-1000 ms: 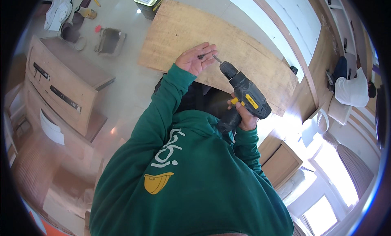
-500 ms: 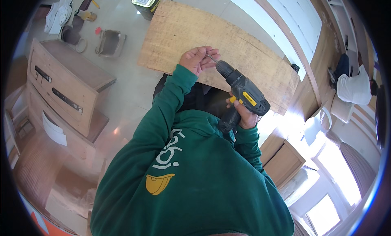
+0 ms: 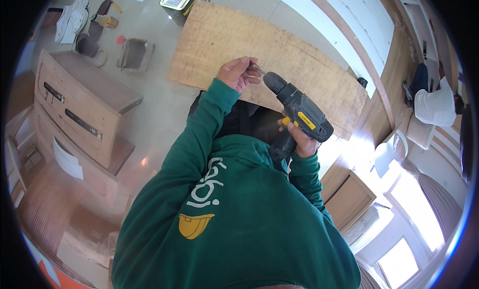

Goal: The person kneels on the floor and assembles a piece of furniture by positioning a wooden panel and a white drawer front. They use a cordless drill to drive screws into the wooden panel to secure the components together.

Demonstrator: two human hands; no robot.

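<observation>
A black cordless drill [image 3: 300,107] with yellow accents is in my right hand [image 3: 303,141], fingers wrapped round its grip. The chuck points up and to the left, over a wooden board [image 3: 234,37]. From the chuck sticks a thin metal drill bit [image 3: 258,69]. My left hand [image 3: 234,74] is at the bit's tip, thumb and forefinger pinched on it and the other fingers curled loosely below. Whether a smaller piece sits at the tip is too fine to tell. Both hands are above the board's near edge.
A wooden drawer unit [image 3: 87,107] with black slides stands at left. Beyond it are an open container [image 3: 134,54], a jar [image 3: 106,21] and white clogs [image 3: 79,15]. A metal can [image 3: 182,2] is behind the board. Another person [image 3: 434,107] is at far right.
My left hand has shifted slightly left, its fingers drawn in more around the bit's tip. The drill has moved very slightly right and down, still in my right hand.
</observation>
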